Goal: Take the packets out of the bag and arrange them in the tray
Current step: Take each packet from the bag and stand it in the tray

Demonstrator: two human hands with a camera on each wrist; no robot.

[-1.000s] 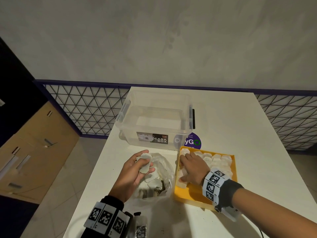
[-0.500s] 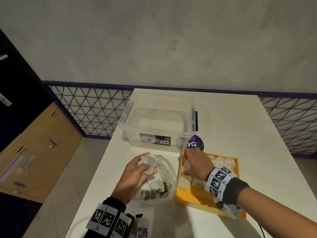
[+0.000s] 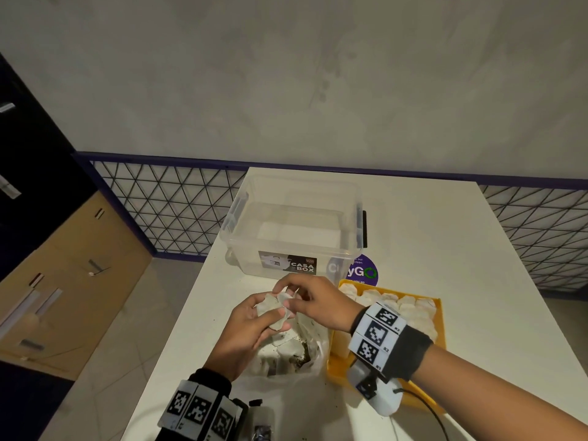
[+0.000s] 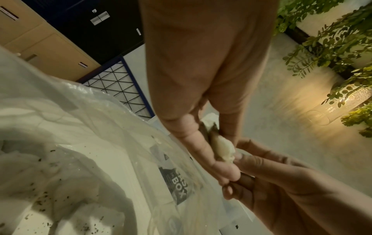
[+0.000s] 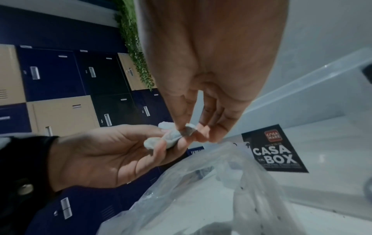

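Tabletop: white tabletop point(image 3: 429, 249), running from the lower centre of the head view up to a grey wall; dark specks lie on it near the bottom edge.
Room: a purple-framed triangle-mesh railing point(image 3: 165, 208) crosses the middle of the head view; tan and dark blue lockers point(image 5: 60, 89) fill the left side, and green foliage point(image 4: 332, 47) hangs at the upper right of the left wrist view.
Box: a clear plastic box point(image 3: 296, 224) with a black "CASA BOX" label stands at the centre, just above the hands.
Tray: yellow tray point(image 3: 437, 316) at the lower right of centre, rows of white packets filling its upper part.
Bag: clear plastic bag point(image 3: 286, 351) lies just left of the tray, below the hands — white packets and dark crumbs inside.
Left hand: left hand point(image 3: 246, 332), its grip curled round a clutch of held packets point(image 3: 273, 310) above the bag.
Right hand: right hand point(image 3: 318, 302), thumb and forefinger pinching the top of the same held packets.
Change: half a second ago the right hand lay in the tray at its upper left corner; now it has crossed left to meet the left hand over the bag. The left hand keeps its packets, raised slightly.
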